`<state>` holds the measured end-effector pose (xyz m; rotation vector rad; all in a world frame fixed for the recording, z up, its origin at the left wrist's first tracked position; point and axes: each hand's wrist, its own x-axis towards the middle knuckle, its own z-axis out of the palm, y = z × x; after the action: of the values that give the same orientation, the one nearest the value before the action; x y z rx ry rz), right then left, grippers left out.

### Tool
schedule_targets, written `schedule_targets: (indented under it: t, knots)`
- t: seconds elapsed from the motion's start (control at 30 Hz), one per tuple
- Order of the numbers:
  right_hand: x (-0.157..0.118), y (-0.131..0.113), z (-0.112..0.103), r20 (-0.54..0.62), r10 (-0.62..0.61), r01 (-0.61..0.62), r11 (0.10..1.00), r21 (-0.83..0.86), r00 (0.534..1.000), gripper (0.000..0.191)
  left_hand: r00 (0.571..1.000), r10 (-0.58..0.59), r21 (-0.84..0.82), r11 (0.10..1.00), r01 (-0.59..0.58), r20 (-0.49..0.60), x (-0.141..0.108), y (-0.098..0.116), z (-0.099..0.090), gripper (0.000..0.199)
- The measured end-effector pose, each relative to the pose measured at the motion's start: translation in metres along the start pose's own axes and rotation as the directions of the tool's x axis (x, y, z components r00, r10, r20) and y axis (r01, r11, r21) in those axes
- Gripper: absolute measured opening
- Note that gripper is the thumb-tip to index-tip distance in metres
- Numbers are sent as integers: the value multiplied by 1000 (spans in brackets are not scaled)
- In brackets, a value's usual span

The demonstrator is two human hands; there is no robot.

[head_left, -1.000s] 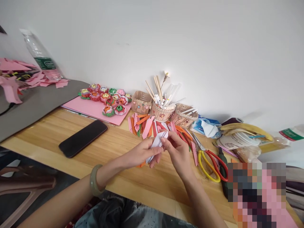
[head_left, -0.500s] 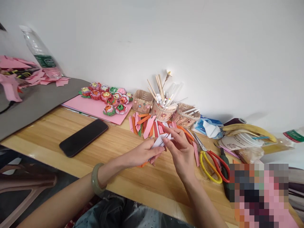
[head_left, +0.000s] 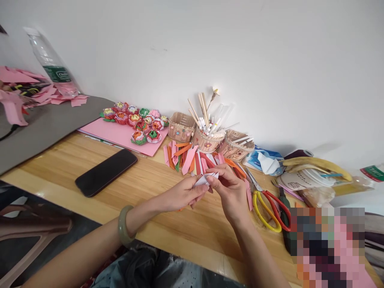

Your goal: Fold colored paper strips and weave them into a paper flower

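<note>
Folded white paper (head_left: 206, 179) has tilted flatter, held above the surface (head_left: 156, 168) in close pinches by the left hand (head_left: 184, 195) and the right hand (head_left: 230, 188); uneven pressure from either could crumple its folds.

on the worktop (head_left: 180, 228), a phone (head_left: 106, 173) is lying left of the hands (head_left: 184, 195), which are holding paper (head_left: 205, 180) between them. strips (head_left: 189, 160) are lying just behind the hands, and baskets (head_left: 177, 131) are standing in a row behind the strips, sticks (head_left: 203, 109) standing in the middle one. flowers (head_left: 135, 120) are sitting on a sheet (head_left: 111, 135) left of the baskets; scissors (head_left: 257, 185) are lying right of the hands.
</note>
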<state>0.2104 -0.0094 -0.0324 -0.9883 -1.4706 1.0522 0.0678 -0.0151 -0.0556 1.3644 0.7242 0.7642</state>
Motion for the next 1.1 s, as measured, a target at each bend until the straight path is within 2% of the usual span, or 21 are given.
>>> schedule_targets:
  t: [0.13,0.27,0.37,0.53,0.7,0.77,0.87,0.93,1.0,1.03,1.1]
  knots:
    - [0,3,-3,-30,17,-17,1000,0,999,19,999,3,-50,999,-6,-44,-1,2,-2,43]
    - [1,10,-7,-93,42,-35,997,75,995,12,999,-33,-199,979,41,40,-2,4,-4,44]
    - [3,11,-8,-50,31,-26,995,99,998,7,989,-87,-266,957,116,116,-3,6,-5,44]
    - [5,6,-7,-5,-75,75,995,61,997,4,967,-172,-337,913,229,189,-4,9,-5,43]
    - [5,4,-6,34,21,-23,998,56,999,4,949,-178,-398,876,274,261,-4,11,-7,43]
    - [6,2,-8,69,33,-35,999,39,997,11,936,-168,-406,866,290,310,-4,12,-8,39]
    - [8,-4,-18,221,-11,30,996,-85,975,22,902,-193,-325,887,329,385,-4,14,-14,34]
    - [7,-12,-24,386,-21,134,954,-268,922,24,876,-254,-204,910,360,411,-4,16,-18,33]
    - [3,-20,-27,523,-8,283,848,-448,852,27,861,-315,-41,932,360,399,-4,16,-22,33]
    - [0,-24,-26,568,-10,365,776,-515,823,29,871,-322,48,943,329,372,-4,15,-23,30]
    - [-7,-28,-21,579,-17,457,633,-625,815,32,910,-286,214,950,228,301,-3,13,-25,21]
